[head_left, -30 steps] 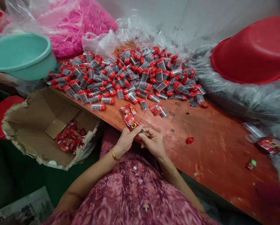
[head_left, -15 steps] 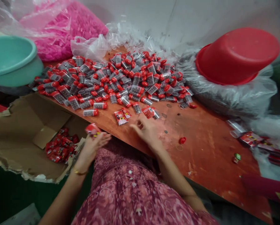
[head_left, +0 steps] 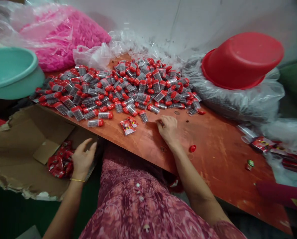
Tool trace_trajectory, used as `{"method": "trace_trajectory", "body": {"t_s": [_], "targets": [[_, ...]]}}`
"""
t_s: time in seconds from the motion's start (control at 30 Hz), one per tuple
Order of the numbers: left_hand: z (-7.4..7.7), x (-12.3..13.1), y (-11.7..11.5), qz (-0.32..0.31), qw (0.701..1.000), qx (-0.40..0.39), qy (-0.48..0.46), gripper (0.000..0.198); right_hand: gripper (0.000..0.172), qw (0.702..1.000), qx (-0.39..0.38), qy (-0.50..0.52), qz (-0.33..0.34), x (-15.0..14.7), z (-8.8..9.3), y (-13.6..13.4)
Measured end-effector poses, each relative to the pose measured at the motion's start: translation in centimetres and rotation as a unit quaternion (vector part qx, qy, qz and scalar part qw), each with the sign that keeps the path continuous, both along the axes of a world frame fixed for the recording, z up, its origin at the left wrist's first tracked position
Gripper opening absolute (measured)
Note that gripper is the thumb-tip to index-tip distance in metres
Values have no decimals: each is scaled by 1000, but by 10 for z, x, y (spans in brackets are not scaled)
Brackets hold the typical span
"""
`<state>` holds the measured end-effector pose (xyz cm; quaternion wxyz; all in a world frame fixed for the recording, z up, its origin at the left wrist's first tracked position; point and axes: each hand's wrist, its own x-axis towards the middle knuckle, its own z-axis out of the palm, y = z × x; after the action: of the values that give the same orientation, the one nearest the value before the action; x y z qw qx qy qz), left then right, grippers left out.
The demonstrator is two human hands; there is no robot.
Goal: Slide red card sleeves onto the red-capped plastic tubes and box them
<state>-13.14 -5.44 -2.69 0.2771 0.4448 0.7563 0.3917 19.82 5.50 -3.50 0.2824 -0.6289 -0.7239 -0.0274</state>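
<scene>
My left hand is over the near side of the cardboard box, fingers apart and holding nothing. Beside it in the box lies a heap of red printed packets. On the table, my right hand has its fingers curled together against the wood; what is in them, if anything, is hidden. Two red printed cards lie left of that hand. A clear tube with a red cap lies between the cards and the hand, at the front of a big pile of such tubes.
A teal basin stands at the left, near a bag of pink pieces. An upturned red tub rests on a filled plastic bag. A loose red cap lies on the table; more packets are at the right.
My left hand has moved left and down to the box and let go of a red packet. My right hand has moved right, over where a red card and tube lay, and closed its fingers.
</scene>
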Motion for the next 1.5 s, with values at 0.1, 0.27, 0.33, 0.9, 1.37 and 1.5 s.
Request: {"method": "trace_trajectory", "body": {"t_s": [0.1, 0.27, 0.33, 0.9, 1.37, 1.5], "targets": [[16, 81, 9, -122, 974, -8, -189, 32, 18, 997, 65, 5, 49, -11, 10, -29], [24, 159, 25, -208, 873, -16, -440, 42, 18, 988, 107, 33, 111, -32, 12, -74], [22, 163, 31, -191, 881, -5, -432, 38, 19, 985, 103, 82, 111, -34, 9, -82], [27, 143, 24, -207, 899, -12, -385, 37, 28, 837, -200, 503, 78, -51, 16, -83], [27, 158, 28, -23, 854, -70, -515, 46, 29, 896, -125, 419, 76, -68, 7, -79], [31, 156, 35, -19, 851, -69, -520, 44, 38, 911, -144, 374, 92, -62, 10, -71]]}}
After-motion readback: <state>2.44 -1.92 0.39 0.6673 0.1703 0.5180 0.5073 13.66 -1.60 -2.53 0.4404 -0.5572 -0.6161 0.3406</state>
